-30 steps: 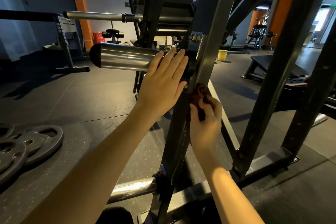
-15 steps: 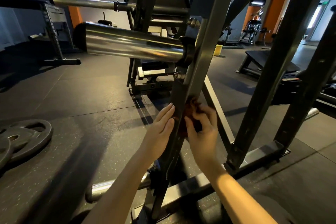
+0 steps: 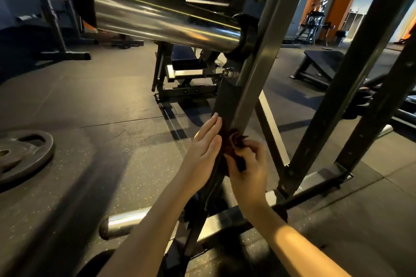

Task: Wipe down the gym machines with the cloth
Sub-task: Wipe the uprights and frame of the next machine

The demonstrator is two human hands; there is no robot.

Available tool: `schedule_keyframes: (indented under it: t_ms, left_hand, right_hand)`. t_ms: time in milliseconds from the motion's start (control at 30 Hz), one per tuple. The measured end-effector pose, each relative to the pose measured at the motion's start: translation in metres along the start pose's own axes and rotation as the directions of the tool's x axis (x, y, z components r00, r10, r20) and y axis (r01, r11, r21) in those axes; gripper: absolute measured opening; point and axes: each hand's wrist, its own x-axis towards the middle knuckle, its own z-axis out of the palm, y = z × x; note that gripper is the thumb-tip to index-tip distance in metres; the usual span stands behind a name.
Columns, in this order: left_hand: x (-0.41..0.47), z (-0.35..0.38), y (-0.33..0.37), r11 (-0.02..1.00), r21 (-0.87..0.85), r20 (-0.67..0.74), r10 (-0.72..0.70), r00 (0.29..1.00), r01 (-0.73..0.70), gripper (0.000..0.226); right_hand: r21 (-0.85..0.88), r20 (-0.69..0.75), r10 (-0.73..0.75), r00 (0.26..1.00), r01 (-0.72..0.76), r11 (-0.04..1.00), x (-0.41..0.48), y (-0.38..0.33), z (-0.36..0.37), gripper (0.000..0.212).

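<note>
cloth: bunched against slanted upright | right grip: pinching cloth | left grip: spread flat on upright | risk: wad may slip from light pinch; knuckles may scrape upright edge

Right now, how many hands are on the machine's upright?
2. Left hand lies flat on the upright's left face; right hand pinches the cloth against it. Both fully visible.

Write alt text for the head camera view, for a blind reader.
A right hand pinches a dark red cloth against a slanted machine post, while the left hand lies flat on its other side. A chrome sleeve juts out above.
</note>
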Motion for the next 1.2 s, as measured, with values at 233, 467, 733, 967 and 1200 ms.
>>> schedule_keyframes:
  t_ms: [233,467,733,967,1200]
  left_hand:
    - [-0.002,-0.003,-0.001,0.998,-0.059,0.011,-0.008,1.000,0.009,0.048]
    - [-0.004,-0.001,-0.001,0.996,-0.092,0.016,0.002,1.000,0.000,0.046]
    - [-0.006,-0.001,-0.008,0.993,-0.115,0.028,0.016,0.999,-0.012,0.044]
    - [-0.008,0.002,-0.009,0.988,-0.157,0.023,0.017,1.000,-0.014,0.040]
    - [-0.006,0.003,-0.019,0.998,-0.048,-0.001,0.047,0.999,-0.047,0.050]
  right_hand:
    - [0.008,-0.131,-0.026,0.991,0.027,1.000,0.046,-0.014,-0.014,0.026]
    - [0.014,-0.016,-0.058,0.998,0.058,0.998,0.009,-0.003,-0.008,0.026]
    - [-0.101,-0.057,-0.132,0.990,0.125,0.987,0.005,0.000,0.000,0.023]
    - [-0.060,-0.108,-0.099,0.989,0.092,0.994,0.016,-0.009,-0.001,0.028]
    - [-0.045,-0.093,0.025,0.995,-0.029,0.999,-0.038,0.014,0.026,0.023]
